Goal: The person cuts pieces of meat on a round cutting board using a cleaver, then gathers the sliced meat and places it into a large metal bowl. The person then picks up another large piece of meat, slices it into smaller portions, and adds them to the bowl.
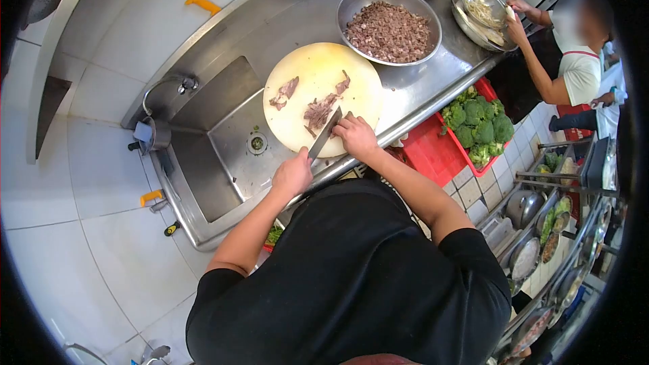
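Note:
A round pale cutting board [291, 122] lies partly over the sink edge and the steel counter. My left hand [293, 173] is closed round the handle of a knife [326, 133], whose blade points up and to the right over the board. My right hand [356, 136] has its fingers bent together beside the blade tip; what they hold, if anything, is hidden. Next to the blade lies a pile of dark cooked meat [319, 111]. Two smaller meat pieces, one at the left [284, 92] and one at the upper right [343, 83], rest on the board.
A steel bowl of chopped meat [389, 30] stands behind the board. The sink [226, 142] is at the left. A red crate of broccoli [477, 125] sits below the counter's edge. At the right a co-worker [574, 61] handles pale food over bowls [481, 17].

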The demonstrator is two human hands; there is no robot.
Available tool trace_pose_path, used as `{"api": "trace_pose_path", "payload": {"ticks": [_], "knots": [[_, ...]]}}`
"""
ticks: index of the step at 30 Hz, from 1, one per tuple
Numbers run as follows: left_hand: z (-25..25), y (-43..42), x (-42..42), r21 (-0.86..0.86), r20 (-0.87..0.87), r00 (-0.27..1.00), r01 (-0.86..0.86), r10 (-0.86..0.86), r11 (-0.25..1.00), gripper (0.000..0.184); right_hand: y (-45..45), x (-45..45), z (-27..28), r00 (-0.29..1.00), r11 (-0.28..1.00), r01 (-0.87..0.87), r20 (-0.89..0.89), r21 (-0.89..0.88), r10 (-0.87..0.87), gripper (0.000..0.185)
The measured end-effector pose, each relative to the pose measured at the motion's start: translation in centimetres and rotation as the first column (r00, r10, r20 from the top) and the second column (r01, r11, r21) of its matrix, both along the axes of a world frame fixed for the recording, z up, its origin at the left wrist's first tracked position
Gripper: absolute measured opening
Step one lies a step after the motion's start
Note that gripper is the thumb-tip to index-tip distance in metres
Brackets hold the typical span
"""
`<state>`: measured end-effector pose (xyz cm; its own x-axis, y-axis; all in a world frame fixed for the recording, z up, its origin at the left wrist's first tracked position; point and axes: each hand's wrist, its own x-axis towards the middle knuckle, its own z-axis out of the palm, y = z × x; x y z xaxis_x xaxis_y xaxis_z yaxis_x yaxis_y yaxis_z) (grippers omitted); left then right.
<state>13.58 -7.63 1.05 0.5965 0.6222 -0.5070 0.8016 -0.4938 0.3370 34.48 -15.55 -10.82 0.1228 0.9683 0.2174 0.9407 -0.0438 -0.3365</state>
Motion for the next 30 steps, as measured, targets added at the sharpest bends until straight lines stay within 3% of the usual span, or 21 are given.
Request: {"api": "trace_pose_path", "payload": {"ticks": [3, 8, 11, 14, 18, 24, 30], "knots": [[0.5, 1.4, 0.0, 0.007, 0.0, 0.998, 0.068, -0.068, 0.998, 0.025, -0.3, -0.1, 0.5, 1.0, 1.0, -0.011, 0.006, 0.004, 0.011, 0.019], [-1.2, 0.2, -0.3, -0.031, 0.036, 0.999, 0.02, -0.019, 0.999, 0.027, -0.4, 0.0, 0.4, 1.0, 1.0, 0.0, -0.009, -0.03, 0.0, 0.02], [-3.5, 1.1, 0.2, -0.044, 0.105, 0.994, 0.006, -0.001, 0.999, 0.027, -0.4, 0.9, 1.7, 0.993, 0.999, 0.012, -0.12, -0.05, -0.018, 0.022], [-3.3, 1.9, -0.4, -0.038, 0.137, 0.991, 0.009, -0.004, 0.999, 0.027, 0.4, 2.4, 2.0, 0.944, 0.951, 0.286, -0.202, 0.116, -0.259, 0.026], [-2.2, 1.0, -1.7, -0.057, 0.119, 0.993, -0.01, 0.017, 0.998, 0.026, 1.0, 4.8, 1.3, 0.95, 0.995, 0.086, -0.295, -0.056, -0.098, 0.018], [-1.8, 1.1, -2.0, -0.028, 0.109, 0.994, -0.001, 0.004, 1.0, 0.025, -0.4, 3.1, 1.1, 0.962, 0.998, -0.065, -0.266, -0.005, 0.061, 0.014], [0.1, 1.3, -1.1, 0.006, 0.088, 0.995, 0.05, -0.05, 0.999, 0.026, -0.6, 2.4, 0.5, 0.999, 0.999, 0.014, -0.049, 0.034, -0.012, 0.018]]}}
